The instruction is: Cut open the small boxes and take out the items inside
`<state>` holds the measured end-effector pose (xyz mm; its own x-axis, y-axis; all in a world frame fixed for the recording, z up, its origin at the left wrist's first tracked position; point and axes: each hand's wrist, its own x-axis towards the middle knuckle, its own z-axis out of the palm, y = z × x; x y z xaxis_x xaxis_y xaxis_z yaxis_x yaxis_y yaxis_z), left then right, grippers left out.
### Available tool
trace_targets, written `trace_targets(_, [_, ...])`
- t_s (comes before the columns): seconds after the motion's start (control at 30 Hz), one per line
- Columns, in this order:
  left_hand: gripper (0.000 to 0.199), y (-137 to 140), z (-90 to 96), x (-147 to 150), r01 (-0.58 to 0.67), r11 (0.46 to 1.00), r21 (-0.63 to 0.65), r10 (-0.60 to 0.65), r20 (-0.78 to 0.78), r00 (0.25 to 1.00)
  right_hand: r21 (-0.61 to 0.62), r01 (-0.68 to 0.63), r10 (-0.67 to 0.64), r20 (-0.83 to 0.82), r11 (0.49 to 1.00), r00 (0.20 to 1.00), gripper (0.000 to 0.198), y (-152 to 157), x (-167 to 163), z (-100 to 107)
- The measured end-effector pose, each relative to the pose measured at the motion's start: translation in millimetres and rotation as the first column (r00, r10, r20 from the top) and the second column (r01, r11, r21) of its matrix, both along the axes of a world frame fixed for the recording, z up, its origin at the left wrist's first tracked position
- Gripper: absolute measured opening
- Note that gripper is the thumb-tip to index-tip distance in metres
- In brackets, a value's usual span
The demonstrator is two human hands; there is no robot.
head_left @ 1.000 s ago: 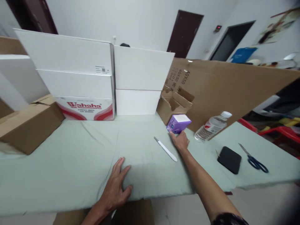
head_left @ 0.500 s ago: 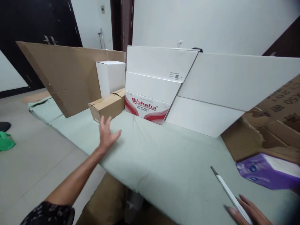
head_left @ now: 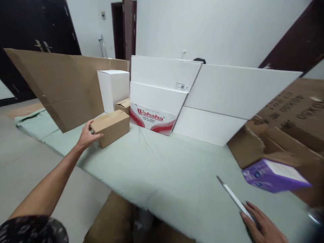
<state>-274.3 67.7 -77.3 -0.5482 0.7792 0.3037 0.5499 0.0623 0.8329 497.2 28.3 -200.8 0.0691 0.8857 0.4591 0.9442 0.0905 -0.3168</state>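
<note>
On the left of the table my left hand (head_left: 86,137) is closed round the near left end of a small brown cardboard box (head_left: 113,130), thumb on the front side and fingers at the far corner. A second brown box (head_left: 123,105) sits behind it, partly hidden. At the lower right my right hand (head_left: 263,222) holds a slim white utility knife (head_left: 235,199) between thumb and fingers. Its grey tip points forward and left, over the cloth.
A pale green cloth (head_left: 152,162) covers the table. Behind stand a brown cardboard panel (head_left: 73,84), a tall white box (head_left: 116,87), a Wahaha carton (head_left: 153,118) and white panels (head_left: 222,91). On the right are a purple tissue pack (head_left: 273,179) and an open brown carton (head_left: 283,135).
My left hand, spread in the air before, has taken hold of the front brown box. That box now stands nearer, apart from the one behind. The view has shifted right; my right hand keeps the knife.
</note>
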Motion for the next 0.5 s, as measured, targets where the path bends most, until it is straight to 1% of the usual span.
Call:
trace_targets(0.07, [0.107,-35,-1.5,11,0.117,0.992,-0.037,-0.117,-0.006,0.993,-0.087,0.017,-0.019,-0.028,0.996,0.999,0.052,-7,-11,9])
trace_targets(0.13, [0.106,-63,-0.4,26,0.238,0.965,-0.107,-0.240,-0.004,0.971,-0.152,0.054,-0.058,-0.021,0.987,0.998,0.053,-12,-22,16])
trace_targets(0.2, [0.106,-79,2.0,49,0.379,0.911,-0.164,-0.383,0.011,0.924,-0.178,0.083,-0.086,-0.009,0.980,0.996,0.055,-16,-30,20])
trace_targets(0.23, [0.105,-82,2.9,65,0.454,0.873,-0.176,-0.459,0.017,0.889,-0.184,0.087,-0.090,-0.008,0.979,0.996,0.057,-17,-33,21])
trace_targets(0.3, [0.105,-80,3.5,101,0.607,0.777,-0.168,-0.612,0.022,0.790,-0.192,0.083,-0.087,-0.014,0.978,0.996,0.060,-19,-37,22])
trace_targets(0.37, [0.108,-69,2.8,138,0.742,0.651,-0.164,-0.748,0.027,0.663,-0.200,0.080,-0.084,-0.012,0.976,0.996,0.061,-21,-39,22])
trace_targets(0.43, [0.113,-55,1.9,170,0.835,0.530,-0.147,-0.840,0.048,0.541,-0.196,0.078,-0.079,0.007,0.977,0.997,0.060,-22,-39,22])
trace_targets(0.5, [0.117,-43,1.9,191,0.888,0.441,-0.128,-0.890,0.070,0.451,-0.176,0.071,-0.066,0.033,0.982,0.997,0.058,-24,-39,21])
